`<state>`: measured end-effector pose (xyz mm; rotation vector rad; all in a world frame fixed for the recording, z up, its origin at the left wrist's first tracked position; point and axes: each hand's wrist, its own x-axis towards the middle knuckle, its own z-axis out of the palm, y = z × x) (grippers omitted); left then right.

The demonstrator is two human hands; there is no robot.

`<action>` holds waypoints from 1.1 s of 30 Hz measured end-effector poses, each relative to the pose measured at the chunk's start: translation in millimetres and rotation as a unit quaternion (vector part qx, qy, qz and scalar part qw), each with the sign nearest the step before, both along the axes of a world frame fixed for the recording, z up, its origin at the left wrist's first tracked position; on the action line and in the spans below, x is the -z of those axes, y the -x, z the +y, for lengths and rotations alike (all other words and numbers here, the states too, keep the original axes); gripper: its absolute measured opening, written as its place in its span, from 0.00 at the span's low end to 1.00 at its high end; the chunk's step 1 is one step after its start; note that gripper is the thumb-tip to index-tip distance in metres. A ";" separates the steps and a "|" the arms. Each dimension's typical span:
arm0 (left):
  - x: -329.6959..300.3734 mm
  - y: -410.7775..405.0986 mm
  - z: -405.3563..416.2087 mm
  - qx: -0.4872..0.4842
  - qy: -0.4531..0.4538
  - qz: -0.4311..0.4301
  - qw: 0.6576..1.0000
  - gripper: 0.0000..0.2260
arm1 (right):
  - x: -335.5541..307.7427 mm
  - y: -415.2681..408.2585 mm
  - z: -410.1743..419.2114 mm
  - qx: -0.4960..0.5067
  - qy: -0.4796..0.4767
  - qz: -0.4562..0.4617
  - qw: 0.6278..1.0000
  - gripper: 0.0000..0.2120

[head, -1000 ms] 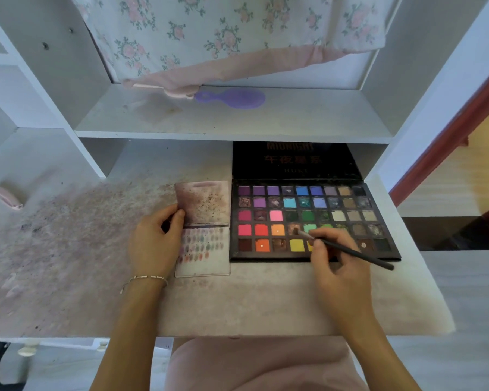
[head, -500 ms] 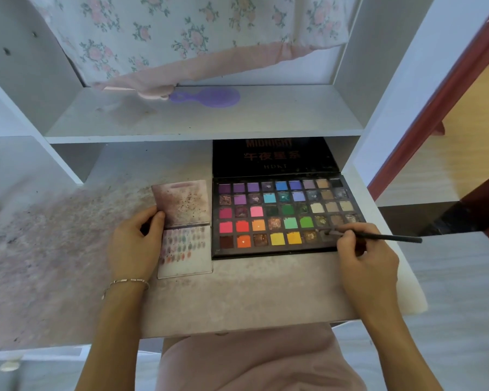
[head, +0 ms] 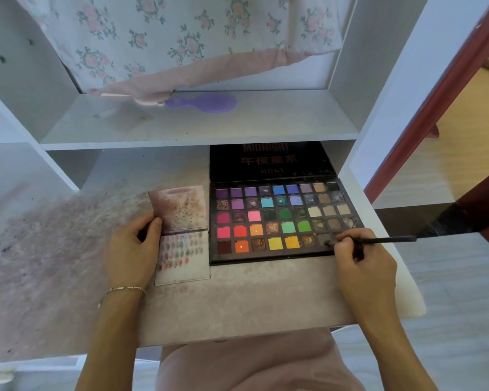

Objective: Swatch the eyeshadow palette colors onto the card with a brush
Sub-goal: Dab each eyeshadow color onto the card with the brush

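Right hand (head: 362, 266): pinches a thin black brush (head: 384, 240), tip set in a grey-brown pan of the bottom row. Left hand (head: 132, 249): fingers curled on the left edge of the card (head: 184, 263), thumb on top. Palette (head: 283, 221): open, just right of card, both on stained desk (head: 237, 300). Purple hairbrush (head: 206, 103): on shelf above
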<state>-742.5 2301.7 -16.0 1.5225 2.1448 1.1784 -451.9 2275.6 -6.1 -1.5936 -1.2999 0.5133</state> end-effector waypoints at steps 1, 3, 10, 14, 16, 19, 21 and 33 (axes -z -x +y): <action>0.2 0.1 0.1 -0.001 -0.001 0.002 1.000 0.10 | -0.2 0.6 -0.4 0.001 -0.004 0.004 1.000 0.13; -0.3 -0.5 -0.1 -0.004 -0.005 0.000 1.000 0.11 | -1.6 3.4 -0.4 -0.011 -0.014 0.015 1.000 0.15; -2.0 -1.1 -0.3 0.000 -0.006 -0.008 1.000 0.10 | -5.6 33.9 0.0 -0.132 -0.030 0.019 0.991 0.18; -3.2 -1.9 -0.1 -0.013 0.000 -0.018 1.000 0.10 | -6.9 58.2 -1.0 -0.212 -0.028 0.045 0.976 0.11; -3.3 -2.1 -0.4 -0.010 0.000 -0.016 1.000 0.10 | -6.1 69.7 -1.3 -0.245 -0.022 0.054 0.968 0.09; -4.6 -3.1 -0.7 -0.012 -0.004 -0.011 1.000 0.09 | -5.0 86.9 1.1 -0.274 -0.006 0.058 0.960 0.05; -5.1 -3.4 -0.5 -0.018 -0.006 -0.008 1.000 0.08 | -4.8 98.2 3.2 -0.294 -0.003 0.049 0.954 0.07; -3.6 -1.4 0.4 -0.014 -0.013 -0.011 1.000 0.09 | -2.4 117.8 11.5 -0.317 0.021 -0.013 0.948 0.14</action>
